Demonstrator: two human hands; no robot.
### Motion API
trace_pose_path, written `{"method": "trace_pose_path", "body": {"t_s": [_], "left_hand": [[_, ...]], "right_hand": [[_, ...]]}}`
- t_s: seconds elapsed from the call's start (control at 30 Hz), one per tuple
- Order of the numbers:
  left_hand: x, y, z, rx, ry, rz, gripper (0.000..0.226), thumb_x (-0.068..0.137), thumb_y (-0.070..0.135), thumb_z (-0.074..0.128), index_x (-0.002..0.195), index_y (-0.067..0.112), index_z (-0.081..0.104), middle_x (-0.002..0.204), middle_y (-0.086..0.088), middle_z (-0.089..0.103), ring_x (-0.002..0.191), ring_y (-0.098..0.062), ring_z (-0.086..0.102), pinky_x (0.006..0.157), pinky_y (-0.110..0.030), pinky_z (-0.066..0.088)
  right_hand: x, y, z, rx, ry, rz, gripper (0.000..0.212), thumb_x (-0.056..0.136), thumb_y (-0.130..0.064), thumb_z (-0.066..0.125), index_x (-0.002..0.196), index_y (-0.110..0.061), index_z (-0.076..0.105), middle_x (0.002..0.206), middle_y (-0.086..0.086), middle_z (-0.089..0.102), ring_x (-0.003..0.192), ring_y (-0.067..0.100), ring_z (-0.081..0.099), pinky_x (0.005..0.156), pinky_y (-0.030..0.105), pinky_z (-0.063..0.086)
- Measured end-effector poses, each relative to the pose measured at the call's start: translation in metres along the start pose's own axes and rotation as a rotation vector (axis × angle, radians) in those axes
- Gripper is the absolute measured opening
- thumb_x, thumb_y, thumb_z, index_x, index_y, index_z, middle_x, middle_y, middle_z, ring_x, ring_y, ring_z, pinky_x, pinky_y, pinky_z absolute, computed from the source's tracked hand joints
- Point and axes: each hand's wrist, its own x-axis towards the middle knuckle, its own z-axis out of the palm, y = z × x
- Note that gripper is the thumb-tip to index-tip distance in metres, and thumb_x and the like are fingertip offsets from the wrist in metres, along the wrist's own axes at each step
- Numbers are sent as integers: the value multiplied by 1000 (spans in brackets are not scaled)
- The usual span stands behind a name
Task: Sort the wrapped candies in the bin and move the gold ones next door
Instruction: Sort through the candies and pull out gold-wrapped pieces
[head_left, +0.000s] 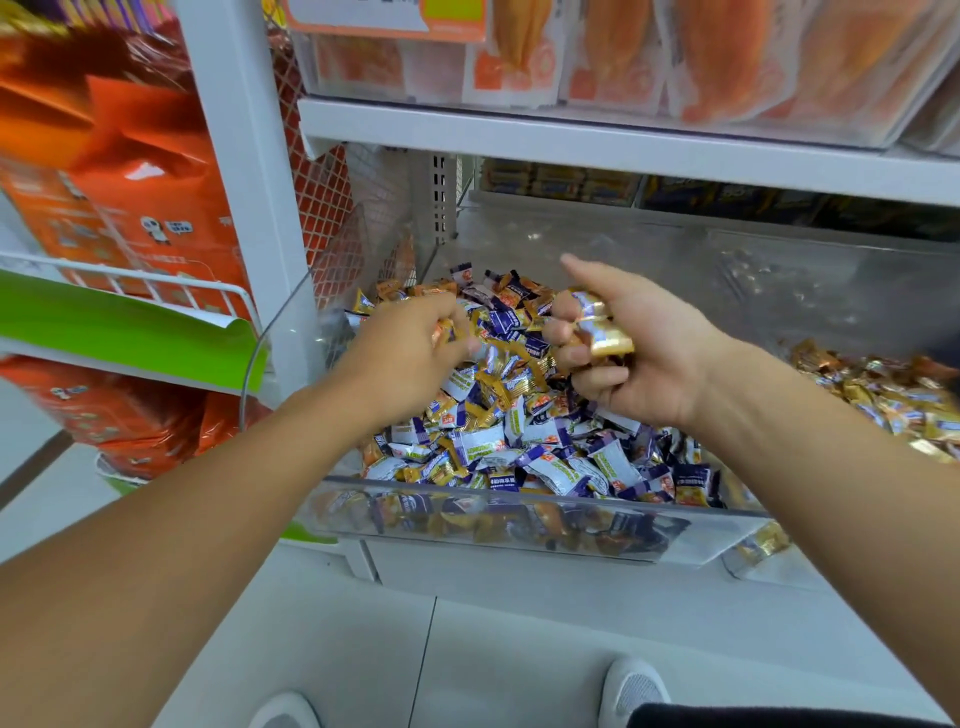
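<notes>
Gold candies (605, 332) in right hand (639, 358).

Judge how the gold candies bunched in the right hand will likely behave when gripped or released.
The gold candies look foil-wrapped and glossy, so probably slippery. Several fit inside the right hand, suggesting they are light. Their flattish pillow shape should settle rather than roll.

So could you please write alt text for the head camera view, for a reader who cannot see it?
Two bare hands work over a clear bin of mixed purple-and-white and gold wrapped candies: the right hand holds gold candies, the left hand pinches more from the pile. The neighbouring bin on the right holds mostly gold candies.
</notes>
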Motion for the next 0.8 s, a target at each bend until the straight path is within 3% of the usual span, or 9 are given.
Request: {"method": "trace_pose_path", "body": {"t_s": [0.07, 0.13, 0.2, 0.33, 0.47, 0.57, 0.67, 0.73, 0.8], "left_hand": [[3, 5, -8, -355, 79, -162, 21, 96, 40, 61, 86, 22, 60, 74, 3, 59, 60, -12, 53, 50, -23, 37], [5, 10, -18, -760, 56, -389, 24, 97, 40, 60, 83, 21, 56, 72, -1, 59, 52, -11, 47, 40, -20, 32], [2, 9, -24, -844, 16, -459, 25, 96, 36, 63, 79, 21, 52, 73, -3, 64, 49, -11, 45, 36, -18, 27], [-5, 5, -23, -540, -59, -326, 23, 94, 17, 66, 76, 18, 53, 77, -5, 74, 50, -11, 50, 36, -20, 32], [-9, 6, -19, -414, -114, -141, 13, 96, 8, 61, 94, 13, 49, 81, -14, 72, 45, -4, 56, 42, -17, 39], [-11, -3, -14, -150, -192, 20, 33, 100, 16, 56, 127, 34, 54, 98, 5, 69, 56, -9, 63, 53, -24, 46], [-8, -10, -10, 135, -262, 134, 46, 101, 16, 50, 139, 41, 52, 124, 8, 64, 79, -19, 66, 67, -27, 50], [-3, -16, -4, 270, -288, 174, 43, 101, 21, 51, 138, 42, 53, 121, 7, 62, 104, -19, 60, 86, -33, 50], [-1, -16, -2, 375, -341, 166, 43, 100, 34, 53, 142, 46, 46, 113, 9, 54, 115, -21, 54, 92, -43, 49]], "right_hand": [[2, 5, 5, -553, 171, -188, 31, 96, -37, 61, 73, -16, 60, 64, 3, 60, 44, 13, 48, 36, 18, 30], [5, 10, 7, -1265, 271, -384, 15, 92, -36, 68, 95, -22, 73, 83, -1, 72, 61, 16, 60, 52, 23, 46], [6, 15, 13, -1738, 265, -405, 24, 91, -38, 69, 114, -34, 71, 103, -6, 71, 82, 17, 62, 69, 30, 52], [10, 18, 23, -1922, 347, -405, 16, 90, -36, 71, 90, -21, 64, 85, 5, 63, 78, 32, 59, 62, 34, 46], [17, 18, 18, -1979, 325, -400, 40, 93, -32, 63, 69, -19, 34, 69, 3, 47, 66, 27, 50, 58, 33, 41], [8, 12, 12, -1754, 266, -443, 41, 91, -41, 66, 73, -6, 54, 67, 10, 57, 59, 24, 55, 55, 34, 48], [-6, -2, 11, -841, 160, -380, 34, 93, -31, 68, 78, -1, 64, 58, 14, 56, 44, 19, 47, 38, 22, 37], [-14, -11, 8, -234, 79, -250, 24, 96, -28, 61, 80, -11, 57, 58, 3, 49, 40, 10, 40, 33, 15, 26], [-18, -14, 7, 139, -49, -119, 27, 97, -32, 51, 75, -17, 46, 57, -6, 42, 38, 2, 38, 31, 11, 19]]}}
